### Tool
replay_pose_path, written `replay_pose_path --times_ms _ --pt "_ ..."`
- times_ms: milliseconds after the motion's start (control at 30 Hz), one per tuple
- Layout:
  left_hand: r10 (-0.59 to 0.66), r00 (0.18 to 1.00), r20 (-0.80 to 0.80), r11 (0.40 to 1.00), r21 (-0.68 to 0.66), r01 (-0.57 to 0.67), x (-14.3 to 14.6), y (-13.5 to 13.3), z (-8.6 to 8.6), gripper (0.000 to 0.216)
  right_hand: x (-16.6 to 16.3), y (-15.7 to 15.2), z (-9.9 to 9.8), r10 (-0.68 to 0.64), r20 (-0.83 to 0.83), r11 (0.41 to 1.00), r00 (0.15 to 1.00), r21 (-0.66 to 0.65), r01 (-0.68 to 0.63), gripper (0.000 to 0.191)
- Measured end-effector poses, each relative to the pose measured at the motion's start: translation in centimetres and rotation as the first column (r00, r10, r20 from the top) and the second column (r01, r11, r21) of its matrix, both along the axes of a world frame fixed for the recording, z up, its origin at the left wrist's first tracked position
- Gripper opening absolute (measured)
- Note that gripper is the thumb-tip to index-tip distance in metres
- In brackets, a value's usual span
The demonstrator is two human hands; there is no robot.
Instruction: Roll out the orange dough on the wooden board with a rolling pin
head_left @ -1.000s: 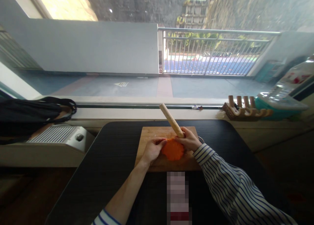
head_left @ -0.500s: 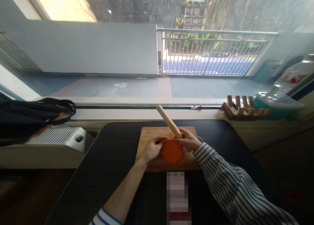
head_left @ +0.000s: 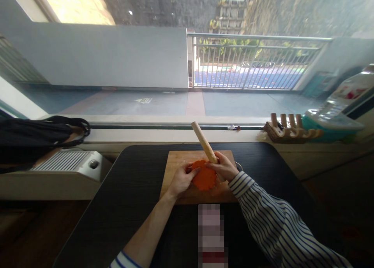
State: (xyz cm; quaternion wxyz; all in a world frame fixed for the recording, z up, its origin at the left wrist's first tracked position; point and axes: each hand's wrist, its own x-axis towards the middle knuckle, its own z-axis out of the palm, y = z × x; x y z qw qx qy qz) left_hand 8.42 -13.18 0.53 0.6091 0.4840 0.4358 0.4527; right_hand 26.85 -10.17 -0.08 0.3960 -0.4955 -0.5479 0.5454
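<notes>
A flat round of orange dough [head_left: 203,177] with an uneven edge is held up over the wooden board [head_left: 170,163]. My left hand [head_left: 183,179] pinches its left edge, thumb in front. In my right hand [head_left: 224,166] is a wooden rolling pin [head_left: 202,138], tilted with its free end pointing up and to the left. The right thumb and fingertips also touch the dough's upper right edge. Part of the pin's lower end is hidden by that hand.
The board lies on a black table [head_left: 140,174]. Beyond it runs a white windowsill [head_left: 163,135] with a wooden rack [head_left: 284,131], a teal container [head_left: 333,126] and a clear bottle [head_left: 347,90]. At left are a black bag [head_left: 37,137] and a white slatted box [head_left: 70,170].
The dough round has risen slightly, and my left thumb now lies across its front. The rolling pin has shifted a little right and stands somewhat steeper.
</notes>
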Motion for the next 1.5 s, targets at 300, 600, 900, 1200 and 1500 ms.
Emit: replay_pose_path --times_ms 300,600,900,1200,1500 --pt "-0.075 0.994 -0.082 0.995 0.058 0.080 -0.3 0.5 0.3 0.028 -0.2 -0.4 -0.3 -0.058 -0.068 0.998 0.996 0.011 0.059 0.047" --pt "-0.021 0.997 -0.081 0.999 0.039 0.025 0.1 0.6 -0.4 0.040 0.1 0.0 -0.1 -0.064 0.015 0.998 0.998 -0.015 0.064 0.045" --pt "-0.165 0.979 -0.117 0.974 0.134 0.180 0.1 -0.5 0.5 0.060 0.6 0.0 -0.6 -0.160 -0.019 0.986 0.987 -0.047 0.159 0.042" --pt "-0.124 0.949 -0.288 0.972 0.158 0.175 -0.2 0.6 -0.2 0.061 1.5 -0.1 -0.1 -0.113 0.152 0.993 0.982 0.043 0.107 0.039" --pt "-0.012 0.485 -0.875 0.797 0.284 0.533 -0.5 0.4 0.7 0.065 2.1 -1.9 1.1 -0.015 0.555 0.954 0.832 0.257 -0.154 0.023"
